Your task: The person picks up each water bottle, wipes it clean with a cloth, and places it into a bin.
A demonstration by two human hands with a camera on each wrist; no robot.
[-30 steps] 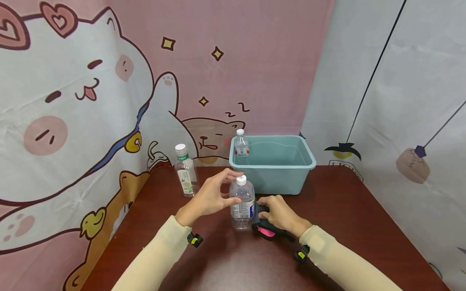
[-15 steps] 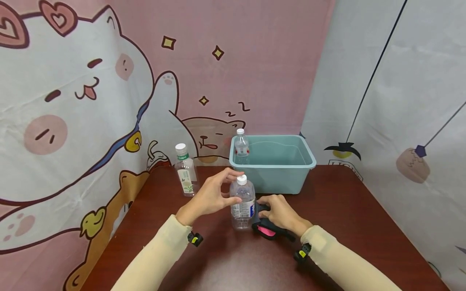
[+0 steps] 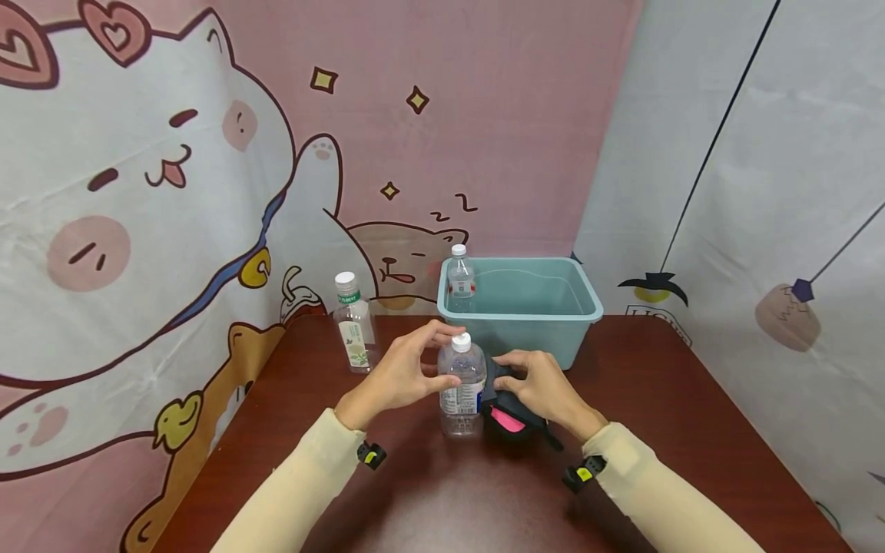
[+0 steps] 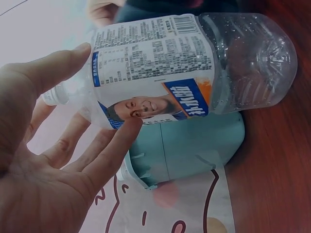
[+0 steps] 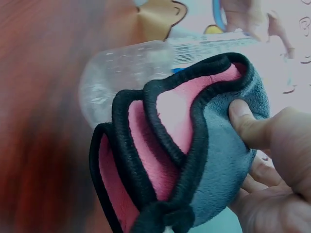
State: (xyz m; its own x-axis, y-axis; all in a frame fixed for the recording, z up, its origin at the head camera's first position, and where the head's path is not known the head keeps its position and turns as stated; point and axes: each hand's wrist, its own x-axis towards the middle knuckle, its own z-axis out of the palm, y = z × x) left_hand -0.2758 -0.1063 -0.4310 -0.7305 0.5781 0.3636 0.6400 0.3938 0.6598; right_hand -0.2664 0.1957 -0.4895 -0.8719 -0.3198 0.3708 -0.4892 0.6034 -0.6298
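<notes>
A clear plastic bottle (image 3: 462, 395) with a white cap and printed label stands upright on the table. My left hand (image 3: 397, 374) steadies it, thumb on the near side and fingers round the far side near the shoulder. In the left wrist view, the label of the bottle (image 4: 155, 73) shows a printed portrait and the thumb rests by its upper edge. My right hand (image 3: 546, 388) pinches a folded cleaning cloth (image 3: 508, 407), grey with a pink side and black edging. The right wrist view shows the cloth's (image 5: 223, 141) layered folds close against the bottle; exact contact is hidden.
Behind the hands stands a light blue plastic tub (image 3: 518, 330) with a small clear bottle (image 3: 461, 286) upright inside its left corner. Another empty bottle (image 3: 356, 330) with a green neck band stands on the table (image 3: 442, 499) at left. A printed curtain hangs behind.
My right hand has shifted slightly right and away from me, turning the cloth beside the bottle so more of its pink side shows. The left hand and bottle have hardly moved.
</notes>
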